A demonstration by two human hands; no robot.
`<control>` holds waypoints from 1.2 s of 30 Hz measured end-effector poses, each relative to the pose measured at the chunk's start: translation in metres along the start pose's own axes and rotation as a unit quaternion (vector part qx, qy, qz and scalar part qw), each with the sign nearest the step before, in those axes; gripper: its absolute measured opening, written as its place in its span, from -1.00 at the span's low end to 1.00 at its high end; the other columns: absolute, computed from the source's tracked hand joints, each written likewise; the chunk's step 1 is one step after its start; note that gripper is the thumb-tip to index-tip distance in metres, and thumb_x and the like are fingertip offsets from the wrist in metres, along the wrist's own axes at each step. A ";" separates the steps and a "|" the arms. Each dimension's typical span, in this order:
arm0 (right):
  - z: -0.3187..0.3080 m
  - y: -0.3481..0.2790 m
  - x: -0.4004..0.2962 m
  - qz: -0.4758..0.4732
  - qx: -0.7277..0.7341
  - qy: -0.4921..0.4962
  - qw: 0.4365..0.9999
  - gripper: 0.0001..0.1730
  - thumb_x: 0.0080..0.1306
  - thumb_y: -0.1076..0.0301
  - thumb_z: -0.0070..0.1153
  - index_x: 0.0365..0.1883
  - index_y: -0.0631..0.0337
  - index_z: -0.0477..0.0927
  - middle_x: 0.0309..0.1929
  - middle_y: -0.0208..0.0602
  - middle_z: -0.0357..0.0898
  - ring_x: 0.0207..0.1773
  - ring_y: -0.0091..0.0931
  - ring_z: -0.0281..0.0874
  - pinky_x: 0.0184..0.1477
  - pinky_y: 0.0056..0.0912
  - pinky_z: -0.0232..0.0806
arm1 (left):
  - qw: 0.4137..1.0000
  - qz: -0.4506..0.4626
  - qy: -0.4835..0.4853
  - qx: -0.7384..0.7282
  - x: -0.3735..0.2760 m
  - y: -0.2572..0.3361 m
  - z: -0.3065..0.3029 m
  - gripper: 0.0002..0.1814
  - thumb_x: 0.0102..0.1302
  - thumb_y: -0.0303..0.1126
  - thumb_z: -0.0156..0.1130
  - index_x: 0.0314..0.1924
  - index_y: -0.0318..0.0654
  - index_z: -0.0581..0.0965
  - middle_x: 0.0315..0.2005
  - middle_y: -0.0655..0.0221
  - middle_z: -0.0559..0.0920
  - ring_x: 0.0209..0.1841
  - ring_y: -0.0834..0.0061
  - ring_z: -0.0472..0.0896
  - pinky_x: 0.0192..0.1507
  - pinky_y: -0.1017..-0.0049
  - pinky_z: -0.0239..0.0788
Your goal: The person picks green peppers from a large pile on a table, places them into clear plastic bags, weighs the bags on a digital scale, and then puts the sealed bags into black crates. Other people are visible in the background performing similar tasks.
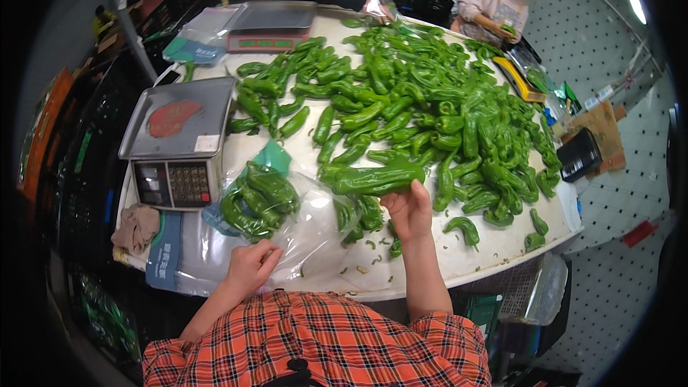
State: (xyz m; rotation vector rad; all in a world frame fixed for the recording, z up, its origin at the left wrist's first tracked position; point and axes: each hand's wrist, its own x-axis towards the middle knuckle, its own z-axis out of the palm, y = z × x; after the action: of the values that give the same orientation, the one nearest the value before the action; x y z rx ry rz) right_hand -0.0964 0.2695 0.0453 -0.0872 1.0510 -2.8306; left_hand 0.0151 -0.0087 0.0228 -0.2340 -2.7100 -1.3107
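Observation:
In my right hand (411,209) is a large green pepper (376,178), lifted above the table and lying nearly level, its stem end partly behind my fingers. My left hand (252,266) has its fingers curled on the near edge of a clear plastic bag (314,220). Several green peppers (258,199) lie inside the bag's left part. The bag's mouth spreads to the right, close to loose peppers (370,212) beneath my right hand. A large heap of green peppers (430,91) covers the table beyond.
A digital scale (174,140) with a stained pan stands at the left, a second scale (271,27) at the back. Flat printed bags (164,258) and a crumpled cloth (137,228) lie near left. Co-workers stand at the far side; one person (492,8) holds a pepper.

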 end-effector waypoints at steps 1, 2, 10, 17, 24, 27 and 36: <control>0.003 0.006 -0.005 0.017 0.020 0.002 1.000 -0.64 0.25 0.19 -0.06 -0.07 0.22 0.42 -0.13 -0.22 0.52 -0.28 -0.44 0.51 -0.25 -0.40 0.38 | 1.000 -0.001 0.000 0.000 0.000 0.000 0.000 -0.92 0.12 -0.41 0.20 -0.45 -0.24 0.52 -0.76 0.29 0.48 -0.74 0.40 0.46 -0.68 0.50 0.20; -0.009 0.017 -0.006 0.055 0.086 -0.033 0.994 -0.61 0.27 0.12 -0.05 -0.03 0.16 0.42 -0.09 -0.23 0.51 -0.25 -0.42 0.52 -0.24 -0.39 0.41 | 1.000 -0.002 0.000 0.000 0.000 -0.001 0.000 -0.92 0.12 -0.41 0.20 -0.46 -0.24 0.52 -0.77 0.29 0.47 -0.74 0.40 0.46 -0.68 0.50 0.20; 0.015 0.058 -0.015 0.144 0.150 0.139 0.968 -0.52 0.21 -0.04 0.06 -0.07 0.14 0.44 -0.24 -0.31 0.55 -0.29 -0.45 0.53 -0.29 -0.46 0.48 | 0.999 0.020 0.027 0.008 -0.001 -0.003 0.003 -0.91 0.13 -0.38 0.19 -0.46 -0.22 0.52 -0.78 0.31 0.46 -0.73 0.37 0.47 -0.69 0.48 0.21; 0.013 0.055 -0.022 0.086 0.023 0.033 0.995 -0.55 0.19 0.25 0.08 0.01 0.15 0.27 -0.16 -0.21 0.49 -0.22 -0.39 0.52 -0.25 -0.45 0.45 | 1.000 -0.021 0.017 0.013 0.007 0.005 0.000 -0.92 0.12 -0.41 0.20 -0.38 -0.23 0.52 -0.75 0.35 0.46 -0.72 0.44 0.43 -0.67 0.52 0.19; 0.030 0.059 -0.039 -0.131 -0.328 -0.139 0.925 -0.22 -0.14 0.69 0.22 0.03 0.09 0.12 0.12 -0.03 0.25 0.19 -0.34 0.24 0.15 -0.26 0.21 | 0.996 -0.012 0.068 -0.064 0.019 -0.005 0.011 -0.92 0.20 -0.47 0.12 -0.34 -0.32 0.51 -0.76 0.42 0.35 -0.72 0.64 0.29 -0.64 0.60 0.10; 0.027 0.053 -0.044 -0.156 -0.330 -0.181 0.913 -0.20 -0.16 0.67 0.24 0.03 0.09 0.13 0.11 -0.02 0.27 0.18 -0.33 0.25 0.15 -0.26 0.22 | 0.983 -0.073 0.082 -0.146 0.020 -0.008 0.009 -0.89 0.25 -0.43 0.09 -0.37 -0.33 0.49 -0.72 0.43 0.40 -0.65 0.72 0.31 -0.60 0.64 0.12; 0.018 0.080 -0.050 -0.136 -0.485 -0.254 0.826 -0.27 -0.11 0.52 0.31 0.03 0.18 0.20 0.11 -0.07 0.32 0.14 -0.26 0.33 0.06 -0.34 0.27 | 0.983 0.014 0.123 -0.133 0.015 -0.001 0.009 -0.88 0.25 -0.39 0.12 -0.35 -0.29 0.49 -0.58 0.34 0.54 -0.57 0.57 0.49 -0.52 0.60 0.26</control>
State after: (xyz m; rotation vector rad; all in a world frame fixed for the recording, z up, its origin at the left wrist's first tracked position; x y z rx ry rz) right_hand -0.0375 0.2046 0.0056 -1.0640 2.2688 -1.9038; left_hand -0.0002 -0.0010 0.0188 -0.1234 -2.3206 -1.5781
